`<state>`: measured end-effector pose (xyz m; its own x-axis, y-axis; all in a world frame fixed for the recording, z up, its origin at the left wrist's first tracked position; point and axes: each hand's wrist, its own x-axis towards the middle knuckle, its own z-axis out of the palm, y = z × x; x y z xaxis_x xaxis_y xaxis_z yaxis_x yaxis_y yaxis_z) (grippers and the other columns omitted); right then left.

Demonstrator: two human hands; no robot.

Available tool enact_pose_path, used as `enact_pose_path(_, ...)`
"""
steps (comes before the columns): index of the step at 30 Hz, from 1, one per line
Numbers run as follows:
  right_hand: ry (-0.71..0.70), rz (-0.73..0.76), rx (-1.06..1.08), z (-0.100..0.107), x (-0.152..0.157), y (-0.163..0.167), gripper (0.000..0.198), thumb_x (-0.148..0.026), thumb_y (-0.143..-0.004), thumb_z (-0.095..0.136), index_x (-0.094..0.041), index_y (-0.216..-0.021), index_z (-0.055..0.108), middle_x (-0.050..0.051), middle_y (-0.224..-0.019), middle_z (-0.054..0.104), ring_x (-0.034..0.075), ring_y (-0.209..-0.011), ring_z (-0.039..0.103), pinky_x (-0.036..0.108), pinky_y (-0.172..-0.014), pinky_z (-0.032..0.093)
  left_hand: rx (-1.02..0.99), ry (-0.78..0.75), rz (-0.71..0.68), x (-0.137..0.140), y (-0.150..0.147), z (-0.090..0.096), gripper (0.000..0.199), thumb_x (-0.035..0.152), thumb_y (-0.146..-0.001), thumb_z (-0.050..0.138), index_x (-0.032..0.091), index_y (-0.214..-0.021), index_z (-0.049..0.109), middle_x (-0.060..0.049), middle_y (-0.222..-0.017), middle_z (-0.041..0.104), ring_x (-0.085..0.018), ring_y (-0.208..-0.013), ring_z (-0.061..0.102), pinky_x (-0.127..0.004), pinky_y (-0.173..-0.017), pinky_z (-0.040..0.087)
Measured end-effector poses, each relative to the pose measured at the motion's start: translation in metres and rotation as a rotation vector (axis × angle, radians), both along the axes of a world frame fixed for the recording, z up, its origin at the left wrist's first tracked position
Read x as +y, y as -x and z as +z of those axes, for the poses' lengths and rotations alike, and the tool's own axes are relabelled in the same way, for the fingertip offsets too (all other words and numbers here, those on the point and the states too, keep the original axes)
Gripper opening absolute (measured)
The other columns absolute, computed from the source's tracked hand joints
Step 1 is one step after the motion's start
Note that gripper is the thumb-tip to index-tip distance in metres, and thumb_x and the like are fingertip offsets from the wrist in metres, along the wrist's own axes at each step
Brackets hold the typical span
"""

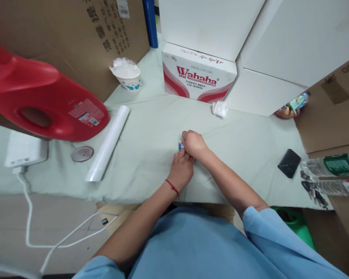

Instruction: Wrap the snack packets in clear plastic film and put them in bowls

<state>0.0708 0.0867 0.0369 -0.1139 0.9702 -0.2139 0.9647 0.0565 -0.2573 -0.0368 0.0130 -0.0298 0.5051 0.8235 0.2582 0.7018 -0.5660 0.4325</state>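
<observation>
Near the middle of the table point(151, 155), my two hands meet around a small blue-and-white packet point(180, 146). Only a bit of it shows at the fingertips; its exact kind is hidden. My left hand point(181, 169), below a red cord bracelet, is closed with its fingers against the packet's near side. My right hand point(195, 144) lies just above and right of it, fingers curled and pinched at the packet. A crumpled clear plastic wrapper point(220, 109) lies farther back on the cloth.
To the left are a red jug point(58, 100), a white roll point(109, 143), a round disc point(82, 154) and a power bank point(26, 149). A paper cup point(129, 77) and Wahaha box point(197, 73) stand behind. At right lie a black case point(289, 163), keys point(314, 192) and bottles point(337, 164).
</observation>
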Motion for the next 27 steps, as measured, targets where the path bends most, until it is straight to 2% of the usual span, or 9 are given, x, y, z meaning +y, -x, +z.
enact_pose_path(2, -0.008, 0.035, 0.002, -0.004, -0.005, 0.009, 0.024, -0.021, -0.106, 0.046, -0.015, -0.118, 0.067, 0.015, -0.115, 0.069, 0.023, -0.087, 0.064, 0.033, -0.077, 0.046, -0.076, 0.002, -0.054, -0.002, 0.012, -0.001, 0.032, 0.003, -0.089, 0.050, 0.015, -0.105, 0.075, -0.016, -0.109, 0.077, -0.033, -0.115, 0.067, -0.050, -0.098, 0.057)
enact_pose_path(4, -0.066, 0.070, 0.021, -0.009, -0.014, 0.014, 0.024, -0.025, -0.109, 0.047, -0.014, -0.119, 0.065, 0.016, -0.117, 0.066, 0.022, -0.089, 0.063, 0.033, -0.080, 0.047, -0.146, -0.017, -0.072, -0.009, 0.027, -0.004, 0.035, 0.004, -0.087, 0.052, 0.015, -0.112, 0.073, -0.016, -0.117, 0.075, -0.032, -0.122, 0.065, -0.051, -0.105, 0.057)
enact_pose_path(7, -0.179, 0.118, 0.036, -0.018, -0.031, 0.017, 0.031, -0.043, -0.108, 0.055, -0.014, -0.115, 0.065, 0.017, -0.117, 0.063, 0.026, -0.100, 0.060, 0.038, -0.089, 0.049, -0.180, -0.055, -0.043, -0.025, 0.054, -0.008, 0.042, 0.006, -0.089, 0.051, 0.018, -0.124, 0.071, -0.015, -0.130, 0.073, -0.032, -0.135, 0.060, -0.055, -0.116, 0.052)
enact_pose_path(11, -0.209, 0.152, -0.037, -0.027, -0.045, 0.012, 0.045, -0.056, -0.100, 0.067, -0.015, -0.117, 0.064, 0.018, -0.119, 0.060, 0.033, -0.113, 0.052, 0.046, -0.095, 0.047, -0.199, -0.114, 0.031, -0.043, 0.089, -0.014, 0.040, 0.009, -0.094, 0.052, 0.020, -0.128, 0.069, -0.013, -0.136, 0.072, -0.031, -0.139, 0.058, -0.056, -0.115, 0.052)
enact_pose_path(15, -0.158, 0.126, -0.090, -0.028, -0.053, 0.001, 0.034, -0.041, -0.098, 0.074, -0.018, -0.122, 0.065, 0.017, -0.123, 0.058, 0.035, -0.115, 0.048, 0.046, -0.094, 0.047, -0.189, -0.129, 0.097, -0.047, 0.107, -0.020, 0.034, 0.011, -0.092, 0.056, 0.023, -0.120, 0.070, -0.013, -0.133, 0.073, -0.034, -0.138, 0.059, -0.059, -0.112, 0.053)
enact_pose_path(18, -0.153, 0.075, -0.075, -0.028, -0.060, -0.012, 0.022, -0.021, -0.101, 0.063, -0.022, -0.122, 0.067, 0.016, -0.127, 0.061, 0.033, -0.113, 0.050, 0.045, -0.093, 0.048, -0.173, -0.140, 0.095, -0.046, 0.109, -0.025, 0.031, 0.012, -0.092, 0.057, 0.023, -0.118, 0.070, -0.014, -0.130, 0.074, -0.035, -0.137, 0.060, -0.059, -0.109, 0.054)
enact_pose_path(20, -0.212, 0.032, -0.007, -0.028, -0.065, -0.030, 0.025, -0.016, -0.102, 0.055, -0.022, -0.122, 0.069, 0.016, -0.130, 0.064, 0.031, -0.114, 0.053, 0.045, -0.097, 0.049, -0.147, -0.154, 0.086, -0.045, 0.107, -0.026, 0.030, 0.012, -0.092, 0.057, 0.022, -0.118, 0.069, -0.014, -0.126, 0.075, -0.036, -0.134, 0.062, -0.058, -0.107, 0.055)
enact_pose_path(23, -0.376, -0.108, 0.205, -0.026, -0.065, -0.083, 0.029, -0.024, -0.106, 0.049, -0.020, -0.127, 0.069, 0.015, -0.130, 0.069, 0.028, -0.116, 0.059, 0.043, -0.103, 0.050, -0.109, -0.187, 0.073, -0.044, 0.106, -0.027, 0.028, 0.013, -0.093, 0.057, 0.021, -0.118, 0.067, -0.015, -0.123, 0.076, -0.036, -0.129, 0.065, -0.056, -0.103, 0.055)
enact_pose_path(27, -0.548, -0.546, 0.447, -0.020, -0.036, -0.191, 0.034, -0.033, -0.101, 0.054, -0.016, -0.125, 0.071, 0.013, -0.118, 0.075, 0.025, -0.102, 0.068, 0.041, -0.097, 0.054, -0.107, -0.171, 0.087, -0.045, 0.105, -0.028, 0.033, 0.014, -0.091, 0.058, 0.022, -0.121, 0.068, -0.015, -0.125, 0.076, -0.035, -0.125, 0.068, -0.055, -0.105, 0.054)
